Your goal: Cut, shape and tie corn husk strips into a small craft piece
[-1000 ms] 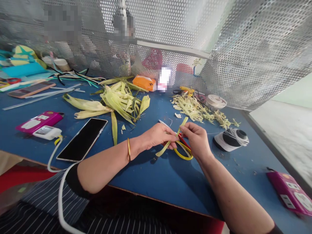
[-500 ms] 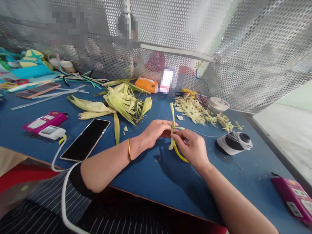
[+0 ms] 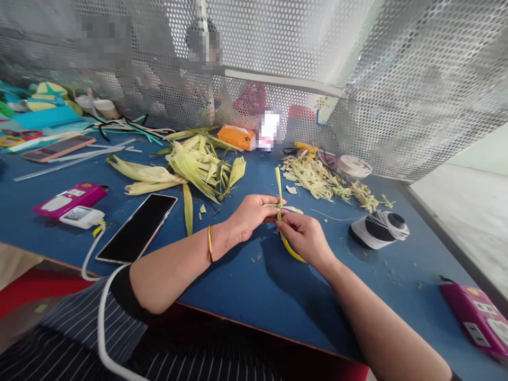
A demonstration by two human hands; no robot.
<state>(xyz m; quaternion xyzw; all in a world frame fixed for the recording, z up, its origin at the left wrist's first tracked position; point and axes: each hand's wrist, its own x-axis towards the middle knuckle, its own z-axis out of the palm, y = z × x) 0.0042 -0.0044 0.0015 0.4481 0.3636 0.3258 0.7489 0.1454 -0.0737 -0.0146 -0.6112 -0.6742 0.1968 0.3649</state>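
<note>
- Head view: the left hand point(image 3: 254, 214) pinches the crossed pale-green strips point(image 3: 279, 186) at their crossing, above the tabletop point(image 3: 238, 286); a loosened pinch could let the crossing slip apart.
- The right hand point(image 3: 305, 233) pinches the strips' lower end, just beside the left; too hard a pull could split them (thin husk probably tears lengthwise).
- A yellow loop handle point(image 3: 292, 253) sits by the right hand, contact unclear; a low sweep could knock it.
- Loose thread point(image 3: 333, 218) near the spool point(image 3: 379, 230) could snag if 1 hand swings over it.
</note>
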